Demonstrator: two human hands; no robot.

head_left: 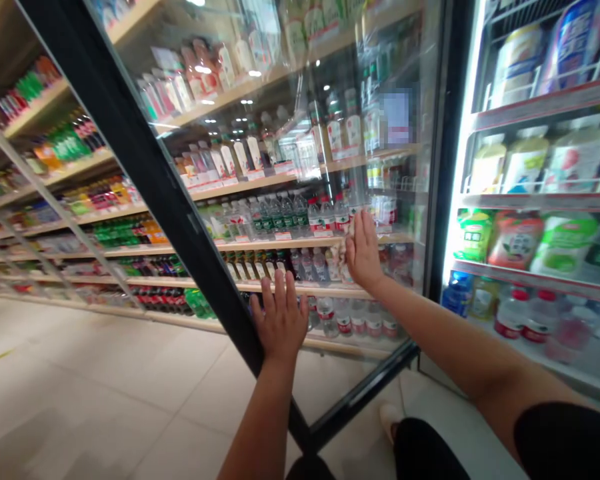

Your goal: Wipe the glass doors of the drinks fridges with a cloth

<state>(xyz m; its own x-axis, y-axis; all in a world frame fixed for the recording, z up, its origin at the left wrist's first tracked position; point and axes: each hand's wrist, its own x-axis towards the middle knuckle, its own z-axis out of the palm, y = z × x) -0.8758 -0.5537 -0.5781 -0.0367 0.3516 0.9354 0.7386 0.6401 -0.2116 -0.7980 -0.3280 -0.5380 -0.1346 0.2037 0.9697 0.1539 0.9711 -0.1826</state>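
Note:
An open glass fridge door [290, 133] with a black frame [145, 167] swings out in front of me. My left hand [280, 320] lies flat on the glass near the frame's edge, fingers stretched upward. Higher and to the right, my right hand [364, 253] presses a crumpled whitish cloth [341, 252] against the glass, fingers extended over it. Through the door I see shelves of bottled drinks.
The open fridge [535, 200] at right holds bottles and cartons on lit wire shelves. Long store shelves of drinks [105, 227] run along the left wall. A pale tiled floor [90, 393] spreads below. My shoe [390, 419] shows near the door's lower corner.

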